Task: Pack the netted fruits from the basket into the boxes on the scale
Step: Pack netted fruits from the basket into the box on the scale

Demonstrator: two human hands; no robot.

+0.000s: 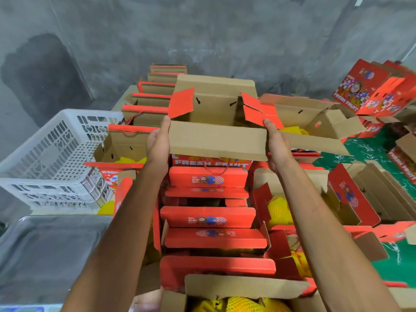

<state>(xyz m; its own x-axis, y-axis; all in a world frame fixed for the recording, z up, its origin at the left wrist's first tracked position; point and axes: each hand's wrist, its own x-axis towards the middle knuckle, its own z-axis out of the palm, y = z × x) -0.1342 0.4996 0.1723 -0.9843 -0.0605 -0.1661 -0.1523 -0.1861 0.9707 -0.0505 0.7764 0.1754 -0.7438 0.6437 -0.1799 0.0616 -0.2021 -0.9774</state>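
Grey concrete wall is backing stacked red boxes; left hand and right hand are pressing, fingers straight, against an open box.

Held box: plain brown card inside, red-orange flaps, white "FRESH FRUIT" lettering. Basket far left is white lattice; netted fruits near are yellow mesh. Floor right: green with white marks.
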